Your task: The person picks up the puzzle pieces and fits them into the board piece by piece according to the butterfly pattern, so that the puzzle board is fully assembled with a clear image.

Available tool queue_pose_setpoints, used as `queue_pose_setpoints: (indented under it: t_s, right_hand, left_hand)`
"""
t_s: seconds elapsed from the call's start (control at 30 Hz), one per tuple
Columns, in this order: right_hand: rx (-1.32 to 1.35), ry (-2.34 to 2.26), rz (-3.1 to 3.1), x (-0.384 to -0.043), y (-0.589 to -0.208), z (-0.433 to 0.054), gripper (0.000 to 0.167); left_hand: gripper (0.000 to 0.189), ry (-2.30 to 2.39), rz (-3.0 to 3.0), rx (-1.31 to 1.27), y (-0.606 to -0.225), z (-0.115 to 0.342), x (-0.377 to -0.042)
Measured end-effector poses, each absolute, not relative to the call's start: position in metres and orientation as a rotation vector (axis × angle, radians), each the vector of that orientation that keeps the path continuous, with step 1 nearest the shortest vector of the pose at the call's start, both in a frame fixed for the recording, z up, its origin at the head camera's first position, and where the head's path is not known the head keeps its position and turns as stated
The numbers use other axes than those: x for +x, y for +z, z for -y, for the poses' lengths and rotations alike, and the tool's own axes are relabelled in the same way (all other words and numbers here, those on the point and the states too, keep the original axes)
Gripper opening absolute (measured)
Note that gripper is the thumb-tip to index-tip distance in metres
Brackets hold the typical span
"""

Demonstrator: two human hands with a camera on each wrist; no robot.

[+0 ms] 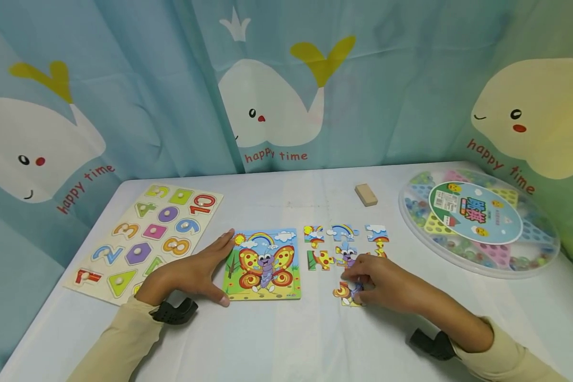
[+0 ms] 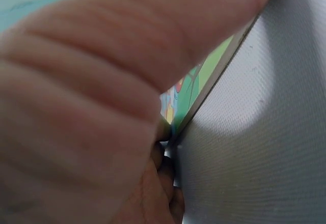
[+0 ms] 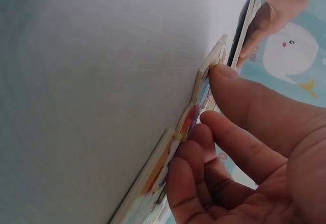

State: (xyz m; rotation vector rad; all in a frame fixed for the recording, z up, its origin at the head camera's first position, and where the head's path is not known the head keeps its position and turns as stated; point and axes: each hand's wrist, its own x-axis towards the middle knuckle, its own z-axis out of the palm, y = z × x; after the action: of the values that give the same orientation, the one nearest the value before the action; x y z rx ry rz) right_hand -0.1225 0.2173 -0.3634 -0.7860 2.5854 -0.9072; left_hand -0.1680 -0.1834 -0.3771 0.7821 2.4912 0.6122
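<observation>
A square butterfly picture board [image 1: 266, 265] lies flat on the table, with my left hand [image 1: 198, 270] resting along its left edge, thumb and fingers spread apart. In the left wrist view, the thumb [image 2: 204, 25] crosses in front of the board's edge [image 2: 214, 74]. To the right of the board, my right hand [image 1: 387, 281] pinches a butterfly puzzle piece [image 1: 345, 293] at the bottom of a group of pieces. The right wrist view has the thumb [image 3: 224, 74] on the piece. Just above are a purple face piece [image 1: 346, 255] and a giraffe-spotted wing piece [image 1: 321, 260].
Further pieces, a sun one [image 1: 313, 233], a rainbow one [image 1: 343, 232] and a cloud one [image 1: 377, 233], form the top row. A number-and-shape board [image 1: 159, 212] lies at left. A wooden block [image 1: 366, 194] and a round marble game box [image 1: 477, 223] sit behind and right.
</observation>
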Motion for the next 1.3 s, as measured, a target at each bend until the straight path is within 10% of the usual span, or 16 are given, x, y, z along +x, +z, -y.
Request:
queue_pose_setpoints:
  t_s: [1.3]
  right_hand:
    - [-0.762,-0.994,-2.53,-0.1216,-0.3595,-0.2091,0.016]
  left_hand:
    - [0.125,0.62,-2.493,0.773,-0.3782,0.1839,-0.1662]
